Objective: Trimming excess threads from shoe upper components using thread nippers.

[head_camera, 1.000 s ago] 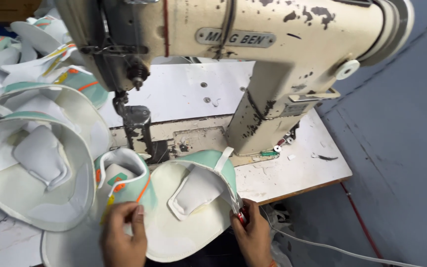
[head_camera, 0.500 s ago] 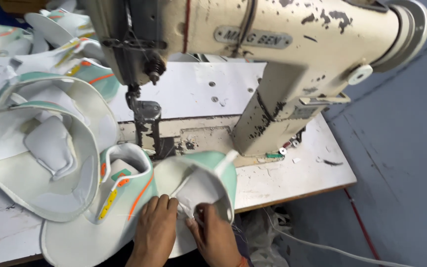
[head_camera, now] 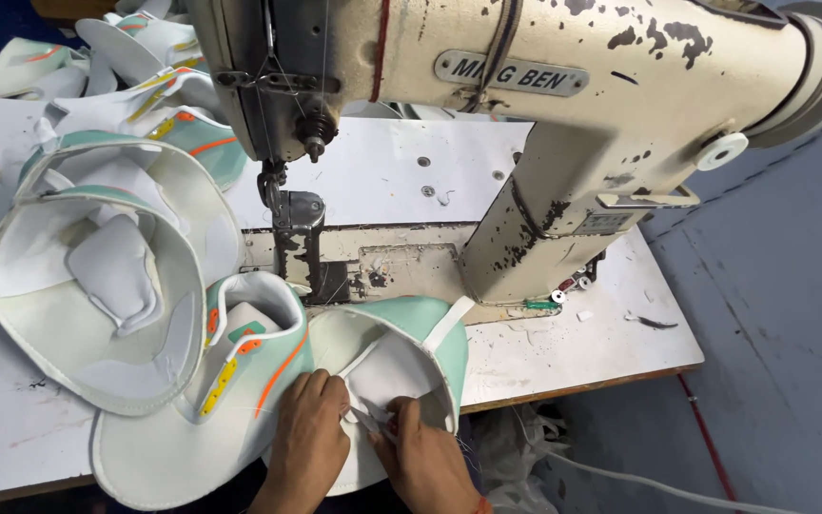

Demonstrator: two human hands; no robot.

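shoe upper [head_camera: 401, 333], mint green outside with a white padded lining and a white strap, lies at the table's [head_camera: 563, 352] front edge below the sewing machine [head_camera: 525, 114]. left hand [head_camera: 308, 428] and right hand [head_camera: 420, 457] both pinch its white lining, fingertips nearly touching. more uppers [head_camera: 107, 286], mint with orange stripes, lie stacked just left.

A shoe upper [head_camera: 401, 352] lies on the table [head_camera: 573, 352] before the sewing machine [head_camera: 563, 124], others [head_camera: 107, 276] left.
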